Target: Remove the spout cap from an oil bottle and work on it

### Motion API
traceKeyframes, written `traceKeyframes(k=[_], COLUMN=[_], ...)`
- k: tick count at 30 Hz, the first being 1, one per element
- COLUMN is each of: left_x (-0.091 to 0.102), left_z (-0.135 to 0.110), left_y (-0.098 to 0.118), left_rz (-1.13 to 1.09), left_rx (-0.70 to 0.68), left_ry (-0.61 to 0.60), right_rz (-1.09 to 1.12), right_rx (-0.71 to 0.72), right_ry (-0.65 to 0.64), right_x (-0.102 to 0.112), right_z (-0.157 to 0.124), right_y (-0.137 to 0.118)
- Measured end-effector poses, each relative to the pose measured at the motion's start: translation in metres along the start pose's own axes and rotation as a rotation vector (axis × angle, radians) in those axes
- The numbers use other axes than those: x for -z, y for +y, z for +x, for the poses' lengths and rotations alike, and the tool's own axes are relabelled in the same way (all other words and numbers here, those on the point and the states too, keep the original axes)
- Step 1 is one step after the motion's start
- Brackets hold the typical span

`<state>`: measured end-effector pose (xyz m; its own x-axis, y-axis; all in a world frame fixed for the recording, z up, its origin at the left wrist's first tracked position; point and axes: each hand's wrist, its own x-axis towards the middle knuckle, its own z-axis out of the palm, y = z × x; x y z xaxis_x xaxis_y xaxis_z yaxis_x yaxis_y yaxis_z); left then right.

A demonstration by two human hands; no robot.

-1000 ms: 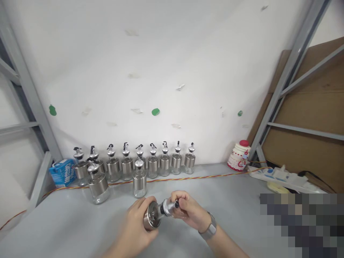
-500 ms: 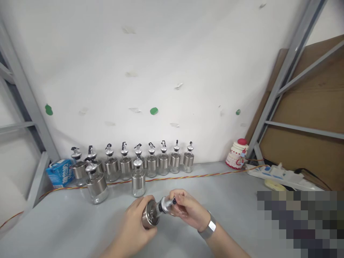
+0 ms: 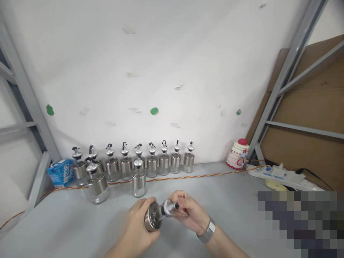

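Note:
My left hand (image 3: pixel 141 224) is wrapped round the steel-banded body of a glass oil bottle (image 3: pixel 153 216), which lies tilted with its neck toward the right. My right hand (image 3: pixel 192 213) closes its fingers and thumb on the pour spout (image 3: pixel 170 208) at the bottle's top, close to its black tip. Something clear shows under the right fingers, too hidden to make out. Just beyond the hands, a matching oil bottle (image 3: pixel 138 181) stands upright on the grey table. To the left, another oil bottle (image 3: pixel 97 184) stands by itself, its black lever raised.
Several more oil bottles (image 3: pixel 152 163) line the wall behind. A blue carton (image 3: pixel 61 173) sits at the left end. A red-yellow twisted wire (image 3: pixel 206 176) crosses the table. At right are a white-and-red jar (image 3: pixel 238 156), a power strip (image 3: pixel 285 175) and a tape roll (image 3: pixel 275 186).
Both hands and the held bottle have shifted slightly right and down. The grip on body and spout looks the same, and the standing bottles have stayed put.

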<state>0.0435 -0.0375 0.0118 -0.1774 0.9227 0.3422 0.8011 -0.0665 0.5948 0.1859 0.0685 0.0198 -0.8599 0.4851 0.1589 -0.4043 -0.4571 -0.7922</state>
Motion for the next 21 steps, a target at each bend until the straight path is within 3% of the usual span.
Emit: traceKeyframes(k=[7, 14, 19, 21], left_x=[0.000, -0.003, -0.004, -0.005], left_z=[0.001, 0.000, -0.001, -0.001], left_y=[0.003, -0.001, -0.003, -0.004], left_rz=[0.033, 0.178, 0.401, 0.521], left_rx=[0.015, 0.120, 0.059, 0.011], left_ry=[0.000, 0.162, 0.213, 0.231], right_rz=[-0.092, -0.417, -0.847, -0.912], right_rx=[0.058, 0.102, 0.248, 0.249], right_ry=[0.025, 0.079, 0.232, 0.318], right_x=[-0.002, 0.007, -0.005, -0.013], right_z=[0.000, 0.003, 0.001, 0.001], right_y=[0.000, -0.006, 0.002, 0.005])
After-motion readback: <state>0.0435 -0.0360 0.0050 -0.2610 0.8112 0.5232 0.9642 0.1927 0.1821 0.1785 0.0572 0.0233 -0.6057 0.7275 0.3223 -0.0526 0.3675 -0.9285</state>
